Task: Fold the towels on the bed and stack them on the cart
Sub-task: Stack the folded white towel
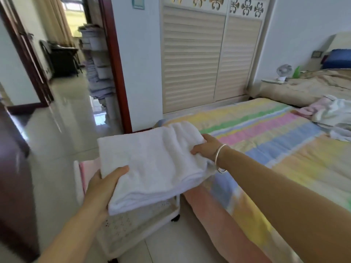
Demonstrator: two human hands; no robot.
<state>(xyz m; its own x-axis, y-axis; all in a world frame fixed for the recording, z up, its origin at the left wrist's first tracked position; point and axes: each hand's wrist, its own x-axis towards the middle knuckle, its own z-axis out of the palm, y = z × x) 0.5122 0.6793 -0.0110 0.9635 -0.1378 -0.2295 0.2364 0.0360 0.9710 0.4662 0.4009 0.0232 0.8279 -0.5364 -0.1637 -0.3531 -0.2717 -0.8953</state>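
At the frame's lower centre, your left hand [102, 188] and right hand [207, 149] each had a grip closed on one end of the folded towel [152, 164], directly above the cart [136, 223], left hand nearer.

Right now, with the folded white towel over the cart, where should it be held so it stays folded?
Grip the towel at opposite ends, from either side, as the left hand and right hand do: it is a flat, layered fold that could sag open.
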